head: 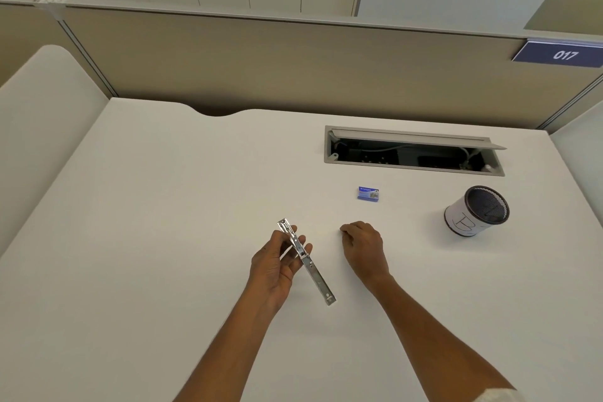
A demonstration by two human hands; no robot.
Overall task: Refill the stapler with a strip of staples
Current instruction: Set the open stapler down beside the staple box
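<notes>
The broad white bench [163, 238] carries everything, with a recessed grey cable tray [414, 153] set into it well beyond the fingers. On the partition above, a dark blue plate [559, 54] reads "017". To the right of the right fingers stands a black mesh pen cup [476, 210] wrapped in white paper, hand-lettered with what looks like a "B".

The left hand [277, 268] is raised off the bench, its fingers [301, 246] grasping a slim silver metal stapler [306, 263]. The stapler's long axis slants from the upper left, past the fingertips, down to the lower right, where its free end juts out beyond the palm. Whether its magazine is open cannot be told.

The right hand [363, 246] rests on the bench with fingers [347, 233] loosely curled, seemingly holding nothing; no staple strip shows in them.

The small blue cardboard staple box [368, 194] lies just beyond and slightly right of the right fingers, clearly nearer to them than to the left. Its printing is too small to read. The staples probably come from there, so the right hand is best placed to reach forward for it.
</notes>
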